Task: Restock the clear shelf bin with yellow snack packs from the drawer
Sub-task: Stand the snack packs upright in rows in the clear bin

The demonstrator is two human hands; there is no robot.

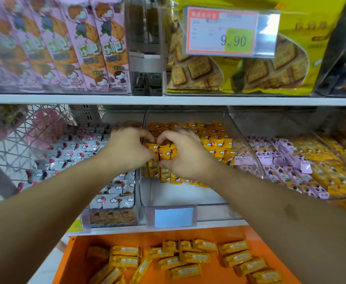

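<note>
Both grips clasp yellow snack packs (pixel 165 158): our left hand (pixel 127 148) and right hand (pixel 185 154) hold them upright, long axes vertical, inside the clear shelf bin (pixel 250 152), its front floor bare; more lie flat in the orange drawer (pixel 79 261).

Left hand (pixel 130 149) and right hand (pixel 185 154) curled, gripping.

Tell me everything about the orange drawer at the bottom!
The orange drawer looks like painted metal and is pulled open below the shelf. Yellow snack packs lie scattered flat on its floor, label side up, with bare orange between them. Neither hand touches it; its near edge is out of view.
</note>
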